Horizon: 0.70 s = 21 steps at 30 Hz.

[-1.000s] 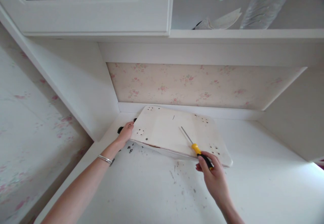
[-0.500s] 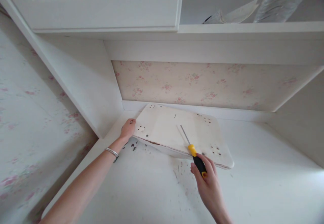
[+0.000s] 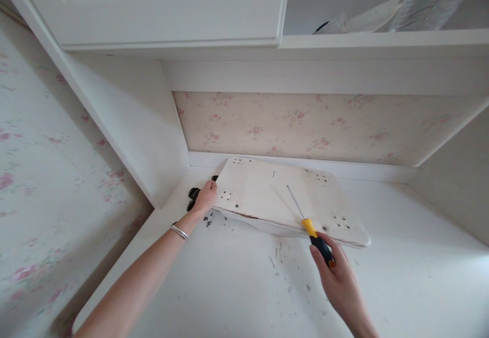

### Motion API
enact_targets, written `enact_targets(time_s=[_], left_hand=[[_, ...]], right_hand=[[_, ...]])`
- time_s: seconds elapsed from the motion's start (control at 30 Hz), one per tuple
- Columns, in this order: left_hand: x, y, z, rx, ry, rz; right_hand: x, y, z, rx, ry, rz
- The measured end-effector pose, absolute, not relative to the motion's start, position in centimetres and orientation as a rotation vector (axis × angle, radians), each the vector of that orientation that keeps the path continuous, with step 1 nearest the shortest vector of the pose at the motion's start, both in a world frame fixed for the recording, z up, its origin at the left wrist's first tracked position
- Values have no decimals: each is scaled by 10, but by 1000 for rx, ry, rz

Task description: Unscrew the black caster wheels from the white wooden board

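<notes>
A white board (image 3: 275, 190) with rounded corners and groups of small holes lies near the back of the white desktop, its front edge chipped and brown. My left hand (image 3: 207, 195) grips the board's left end, fingers partly hidden. In my right hand (image 3: 332, 256) is a yellow and black screwdriver (image 3: 308, 227), its shaft pointing up and left over the board. Black wheel-like parts (image 3: 193, 195) sit beside my left hand. Several small dark screws (image 3: 208, 220) lie in front of the board's left end.
Debris and dark specks (image 3: 280, 256) are scattered on the desktop (image 3: 229, 287) in front of the board. A cabinet door (image 3: 171, 17) and an open shelf (image 3: 382, 40) holding a clear plastic wrapped item (image 3: 431, 2) hang above. A side panel (image 3: 130, 124) stands at left.
The board has shifted right with both hands and the screwdriver. More of the black parts beside my left hand now shows. The view has also moved slightly.
</notes>
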<state>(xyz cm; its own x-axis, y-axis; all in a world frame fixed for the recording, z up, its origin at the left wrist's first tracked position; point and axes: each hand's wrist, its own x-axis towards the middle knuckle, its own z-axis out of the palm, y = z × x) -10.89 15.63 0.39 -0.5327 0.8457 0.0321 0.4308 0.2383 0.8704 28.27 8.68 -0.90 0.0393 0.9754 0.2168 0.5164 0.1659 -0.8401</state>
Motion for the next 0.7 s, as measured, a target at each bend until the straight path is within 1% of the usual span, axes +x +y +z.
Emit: enact_targets(time_s=[0.13, 0.27, 0.4, 0.5, 0.7], left_hand=[[-109, 168, 4, 1179, 2024, 1220], [-106, 164, 3, 1152, 2011, 1221], [-96, 153, 6, 1138, 2002, 1235], [-90, 145, 11, 1149, 2001, 1266], [-85, 112, 23, 1134, 2083, 1447]], right_hand=[[287, 84, -9, -1457, -1634, 800], [281, 79, -6, -1457, -1608, 844], [262, 66, -6, -1490, -1544, 1027], [248, 45, -6, -1395, -1579, 1179], [242, 0, -7, -1120, -1828, 1322]])
